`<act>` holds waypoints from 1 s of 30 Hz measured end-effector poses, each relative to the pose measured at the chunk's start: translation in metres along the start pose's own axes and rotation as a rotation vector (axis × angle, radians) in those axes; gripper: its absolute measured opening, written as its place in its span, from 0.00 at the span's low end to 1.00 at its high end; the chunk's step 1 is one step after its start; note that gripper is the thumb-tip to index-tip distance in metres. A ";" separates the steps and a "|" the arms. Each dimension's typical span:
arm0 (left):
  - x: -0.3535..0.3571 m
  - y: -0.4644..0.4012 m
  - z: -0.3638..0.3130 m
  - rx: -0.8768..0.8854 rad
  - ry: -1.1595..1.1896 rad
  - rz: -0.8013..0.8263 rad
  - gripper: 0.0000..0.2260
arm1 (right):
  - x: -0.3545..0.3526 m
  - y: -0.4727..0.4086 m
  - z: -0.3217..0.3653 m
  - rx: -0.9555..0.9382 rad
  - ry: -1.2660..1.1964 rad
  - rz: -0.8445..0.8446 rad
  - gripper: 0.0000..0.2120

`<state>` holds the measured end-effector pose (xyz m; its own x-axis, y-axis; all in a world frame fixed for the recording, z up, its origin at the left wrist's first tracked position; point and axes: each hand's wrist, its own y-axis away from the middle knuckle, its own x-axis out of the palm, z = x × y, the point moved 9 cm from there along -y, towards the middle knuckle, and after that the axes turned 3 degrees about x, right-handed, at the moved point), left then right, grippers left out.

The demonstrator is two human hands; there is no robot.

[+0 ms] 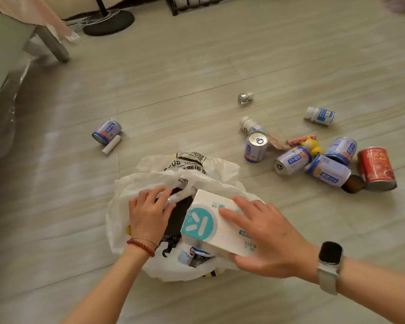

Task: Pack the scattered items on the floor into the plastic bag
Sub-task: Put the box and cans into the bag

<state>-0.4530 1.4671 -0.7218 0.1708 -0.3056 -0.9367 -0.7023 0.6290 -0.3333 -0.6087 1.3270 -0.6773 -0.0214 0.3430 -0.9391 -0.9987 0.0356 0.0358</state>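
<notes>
White box (216, 224) under flat right hand (268, 237); left hand (147, 212) seemingly spreading plastic bag (126, 190).

Thin plastic bag (126, 190), shiny metal cans (290, 161)

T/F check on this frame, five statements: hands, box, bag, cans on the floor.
1. The right hand rests on the white box with the teal circle. True.
2. The white box lies on bare floor, away from the plastic bag. False: it sits over the bag's open mouth.
3. The red can is among the items to the right of the bag. True.
4. All the blue-labelled cans stand upright. False: only one can stands; the others lie on their sides.
5. The left hand is at the bag's opening. True.
</notes>
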 end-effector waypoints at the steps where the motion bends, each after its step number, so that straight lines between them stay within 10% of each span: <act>1: -0.002 -0.006 0.000 -0.001 -0.030 -0.041 0.20 | 0.005 -0.003 -0.002 0.010 0.051 0.017 0.35; 5: 0.011 -0.019 0.022 -0.088 -0.141 0.042 0.32 | 0.014 -0.024 -0.009 0.047 0.145 0.020 0.35; 10: 0.039 -0.041 0.068 -0.332 0.032 0.444 0.19 | 0.031 -0.065 -0.004 0.042 0.131 0.075 0.35; 19: -0.011 -0.114 0.085 -0.364 0.384 0.139 0.11 | 0.037 -0.138 0.026 -0.038 0.197 0.039 0.37; 24: -0.007 -0.130 0.100 -0.453 0.444 0.118 0.12 | 0.026 -0.180 0.042 -0.245 0.549 -0.169 0.20; 30: 0.011 -0.131 0.088 -0.485 0.500 0.115 0.12 | 0.024 -0.154 -0.025 0.171 0.141 -0.046 0.44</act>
<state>-0.2982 1.4440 -0.6973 -0.1790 -0.6215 -0.7627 -0.9456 0.3228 -0.0411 -0.4562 1.3061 -0.7142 0.0056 0.2028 -0.9792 -0.9767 0.2113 0.0382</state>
